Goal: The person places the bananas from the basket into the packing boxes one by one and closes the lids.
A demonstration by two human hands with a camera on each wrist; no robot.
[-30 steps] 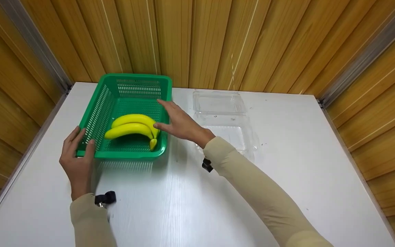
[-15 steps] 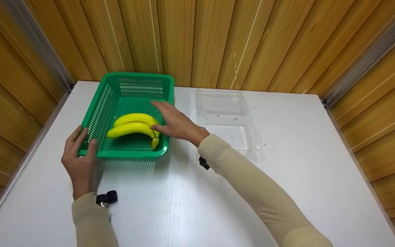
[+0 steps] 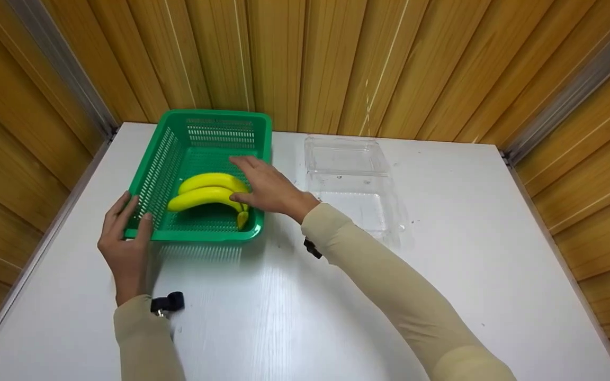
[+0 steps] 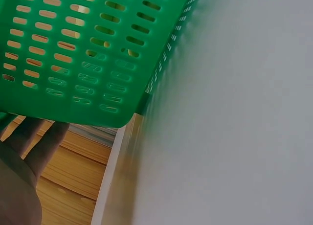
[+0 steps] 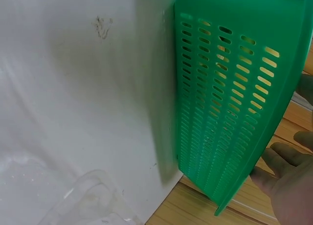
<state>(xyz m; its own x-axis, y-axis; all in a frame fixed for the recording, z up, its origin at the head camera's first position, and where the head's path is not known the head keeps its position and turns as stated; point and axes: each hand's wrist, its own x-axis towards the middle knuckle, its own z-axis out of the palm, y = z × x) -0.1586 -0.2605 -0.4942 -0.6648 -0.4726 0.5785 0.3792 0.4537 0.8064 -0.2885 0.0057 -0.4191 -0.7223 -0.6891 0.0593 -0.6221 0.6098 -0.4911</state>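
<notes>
In the head view, a green plastic basket (image 3: 204,236) with slotted walls stands on the white table. Inside it lies a bunch of two yellow bananas (image 3: 204,198), stem toward the near right corner. My left hand (image 3: 125,248) rests at the near left corner of the basket, its fairly straight fingers and thumb over the rim. My right hand (image 3: 270,188) reaches over the right rim, thumb and fingers spread above the bananas. The thumb overlaps the banana near the stem; contact cannot be told. In the right wrist view, the basket wall (image 5: 230,88) hides the bananas mostly.
A clear plastic clamshell box (image 3: 346,157) lies opened to the right of the basket, partly behind my right forearm. Wood-panelled walls (image 3: 331,63) close off the back and both sides of the table (image 3: 262,317).
My right hand has moved slightly left and farther over the bananas. The left hand stays at the basket corner. The whole head view has shifted a little.
</notes>
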